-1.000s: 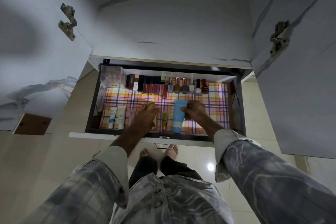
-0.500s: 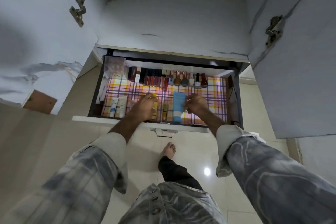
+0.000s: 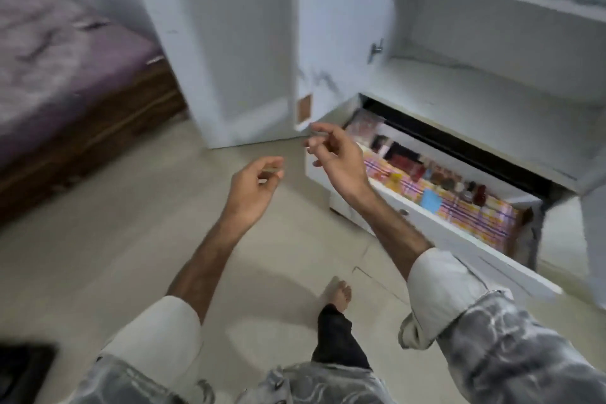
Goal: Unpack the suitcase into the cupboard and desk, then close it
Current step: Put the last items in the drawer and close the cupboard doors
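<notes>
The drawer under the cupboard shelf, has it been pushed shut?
No, the drawer stands pulled out, its checked lining and a row of small bottles in plain sight.

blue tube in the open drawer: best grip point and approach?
Judging by the blurred view: the blue tube lies flat on the checked liner, yellow items to one side. Come straight down from above and pinch across its long edges mid-body; both hands are clear of the drawer.

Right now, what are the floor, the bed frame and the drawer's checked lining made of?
The floor looks like pale, smooth tile: faint joint lines cross it and it has a soft sheen. The bed frame seems wood or wood-look laminate, brown with grain streaks. The drawer lining looks like thin printed paper or plastic sheet, flat, in a pink, yellow and purple check; blur leaves it open.
</notes>
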